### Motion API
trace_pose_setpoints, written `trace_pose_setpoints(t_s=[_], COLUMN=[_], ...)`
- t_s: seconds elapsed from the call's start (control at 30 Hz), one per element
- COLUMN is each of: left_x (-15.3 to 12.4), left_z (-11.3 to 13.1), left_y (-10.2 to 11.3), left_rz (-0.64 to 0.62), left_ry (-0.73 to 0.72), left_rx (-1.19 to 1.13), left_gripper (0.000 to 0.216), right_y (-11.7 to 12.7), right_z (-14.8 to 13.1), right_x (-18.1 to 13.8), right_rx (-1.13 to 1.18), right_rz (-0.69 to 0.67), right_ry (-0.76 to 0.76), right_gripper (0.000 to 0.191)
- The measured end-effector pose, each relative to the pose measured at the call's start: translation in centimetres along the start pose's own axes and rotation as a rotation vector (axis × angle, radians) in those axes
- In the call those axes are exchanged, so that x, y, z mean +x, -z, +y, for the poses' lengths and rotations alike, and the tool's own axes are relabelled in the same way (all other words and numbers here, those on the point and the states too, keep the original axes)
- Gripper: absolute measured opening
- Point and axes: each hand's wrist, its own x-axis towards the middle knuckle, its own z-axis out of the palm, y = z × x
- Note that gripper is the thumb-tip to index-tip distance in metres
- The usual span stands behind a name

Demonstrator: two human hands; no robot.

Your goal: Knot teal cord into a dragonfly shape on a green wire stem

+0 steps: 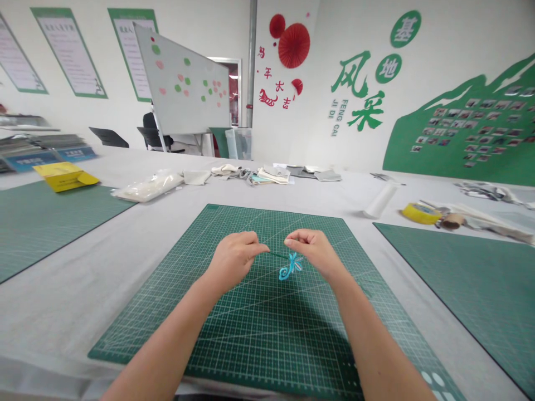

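Over the green cutting mat, my left hand is closed in a pinch on one end of a thin dark green cord. The cord runs right to a small bright-blue ornament, which has a curled lower end and wing-like parts with pale stripes. It hangs above the mat, just under the fingers of my right hand. Thumb and forefinger of that hand are pressed together just above the ornament; whatever lies between them is too small to make out.
Green mats lie left and right. A yellow folded card, a clear plastic bag and fabric scraps lie along the far side. At right are a white roll and yellow tape.
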Motion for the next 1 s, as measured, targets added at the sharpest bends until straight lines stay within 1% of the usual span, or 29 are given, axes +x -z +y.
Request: trace_pose_setpoints(t_s=[0.07, 0.2, 0.33, 0.4, 0.47, 0.53, 0.63, 0.7, 0.8, 0.87, 0.93, 0.97, 1.0], left_x=[0.0, 0.0, 0.1, 0.1, 0.2, 0.3, 0.2, 0.2, 0.1, 0.1, 0.2, 0.2, 0.3], left_z=[0.1, 0.2, -0.2, -0.6, -0.8, -0.9, -1.0, -1.1, -1.4, -1.4, -1.4, -1.3, -1.2], left_y=[0.2, 0.3, 0.4, 0.5, 0.7, 0.9, 0.9, 0.8, 0.5, 0.4, 0.2, 0.1, 0.0], left_rz=[-0.001, 0.001, 0.088, 0.134, 0.172, 0.213, 0.252, 0.257, 0.251, 0.242, 0.229, 0.222, 0.217], left_ry=[0.018, 0.069, 0.191, 0.254, 0.317, 0.389, 0.486, 0.545, 0.626, 0.656, 0.675, 0.684, 0.694], left_rx=[-0.072, -0.329, -0.497, -0.583, -0.698, -0.813, -0.927, -0.954, -0.955, -0.949, -0.943, -0.940, -0.939], left_gripper=[0.031, 0.028, 0.024, 0.019, 0.015, 0.014, 0.015, 0.018, 0.021, 0.023, 0.024, 0.023, 0.023], right_y=[0.3, 0.9, 1.5, 1.7, 1.7, 1.6, 1.4, 1.6, 2.0, 1.9, 1.3, 0.7, 0.0], right_z=[0.0, 0.5, 1.4, 1.8, 2.4, 3.1, 4.4, 5.3, 6.1, 5.9, 5.1, 4.6, 4.1], right_x=[0.0, 0.3, 0.6, 0.8, 0.9, 1.1, 1.4, 1.5, 1.4, 1.3, 1.1, 1.1, 1.0], right_rx=[-0.009, -0.001, 0.050, 0.098, 0.154, 0.186, 0.119, 0.044, -0.057, -0.129, -0.230, -0.312, -0.379], right_rz=[0.027, 0.096, 0.125, 0.161, 0.199, 0.200, 0.177, 0.208, 0.332, 0.432, 0.510, 0.535, 0.527], right_ry=[0.004, -0.007, -0.045, -0.071, -0.117, -0.199, -0.311, -0.333, -0.312, -0.269, -0.164, -0.067, 0.035], right_gripper=[0.024, 0.027, 0.030, 0.031, 0.032, 0.032, 0.029, 0.023, 0.018, 0.017, 0.024, 0.030, 0.035])
